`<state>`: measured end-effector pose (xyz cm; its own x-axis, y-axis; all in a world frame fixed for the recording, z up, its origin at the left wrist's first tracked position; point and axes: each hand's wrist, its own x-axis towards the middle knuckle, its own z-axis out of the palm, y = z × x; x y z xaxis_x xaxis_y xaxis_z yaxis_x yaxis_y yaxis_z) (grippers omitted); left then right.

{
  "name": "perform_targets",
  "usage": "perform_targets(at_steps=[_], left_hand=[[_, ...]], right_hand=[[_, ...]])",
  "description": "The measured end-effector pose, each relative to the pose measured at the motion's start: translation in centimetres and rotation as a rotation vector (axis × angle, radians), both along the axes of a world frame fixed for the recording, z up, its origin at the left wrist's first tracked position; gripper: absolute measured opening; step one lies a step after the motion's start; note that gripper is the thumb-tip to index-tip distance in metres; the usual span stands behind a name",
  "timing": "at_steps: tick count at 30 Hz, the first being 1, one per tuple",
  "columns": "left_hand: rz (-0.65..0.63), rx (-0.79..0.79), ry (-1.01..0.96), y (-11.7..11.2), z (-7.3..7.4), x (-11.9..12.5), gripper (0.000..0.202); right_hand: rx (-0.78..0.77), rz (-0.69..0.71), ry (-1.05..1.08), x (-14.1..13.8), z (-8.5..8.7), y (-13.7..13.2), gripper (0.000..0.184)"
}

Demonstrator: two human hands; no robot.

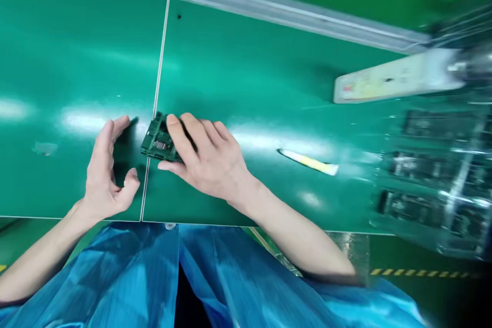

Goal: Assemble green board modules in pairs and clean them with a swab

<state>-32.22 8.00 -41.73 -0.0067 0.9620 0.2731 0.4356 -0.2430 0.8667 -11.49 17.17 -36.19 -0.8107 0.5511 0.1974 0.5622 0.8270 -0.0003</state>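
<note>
A small green circuit board [160,139] lies over the white seam of the green work surface, close to its front. My right hand [209,156] covers the board's right part, with fingers curled over the top and the thumb along the near edge. To the left of the board, my left hand [109,169] stands on its side. Its fingers and thumb are apart, with nothing between them and a gap to the board. The board's right end is hidden under my right fingers.
A slim white and yellow tool [309,161] lies right of my right arm. Beyond it, a clear plastic tray [378,215] holds several dark boards. A long white box-like object [384,82] extends from the far right. A metal rail [269,7] borders the far edge.
</note>
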Motion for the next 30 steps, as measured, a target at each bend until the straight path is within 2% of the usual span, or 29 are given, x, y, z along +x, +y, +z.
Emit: perform_targets(at_steps=[3,6,8,11,13,15,20,22,25,28,30], left_hand=[[0.055,0.045,0.039,-1.7,-0.4,-0.2,0.085],[0.099,0.065,0.134,-3.7,-0.8,-0.2,0.087],[0.112,0.078,0.179,-4.9,-0.8,0.0,0.086],[0.089,0.082,0.224,-6.2,-0.8,0.6,0.08],[0.057,0.071,0.24,-6.7,-1.2,1.2,0.076],[-0.002,0.084,0.259,-6.7,-2.3,1.8,0.072],[-0.249,0.346,0.508,-5.2,-5.7,2.7,0.065],[-0.313,0.431,0.608,-4.5,-6.6,2.7,0.068],[-0.35,0.467,0.716,-3.8,-7.3,2.5,0.075],[-0.368,0.448,0.761,-4.0,-7.3,2.5,0.079],[-0.351,0.39,0.742,-4.5,-6.7,2.6,0.084]], right_hand=[[0.132,-0.136,0.054,2.2,0.2,-1.2,0.074],[0.199,-0.193,0.0,4.3,0.2,-3.0,0.067],[0.128,-0.236,-0.095,5.0,0.3,-4.3,0.061],[-0.07,-0.372,-0.144,5.6,1.0,-6.0,0.059],[-0.139,-0.452,-0.094,6.0,1.6,-7.0,0.059],[-0.131,-0.482,-0.055,6.7,1.9,-7.9,0.057],[-0.063,-0.502,0.049,10.0,2.9,-9.1,0.054],[-0.065,-0.52,0.142,12.2,4.1,-8.5,0.053],[-0.082,-0.583,0.324,17.1,7.1,-6.2,0.055],[-0.076,-0.733,0.574,23.2,11.0,-3.0,0.059],[-0.093,-0.85,0.739,27.3,13.2,-0.9,0.061]])
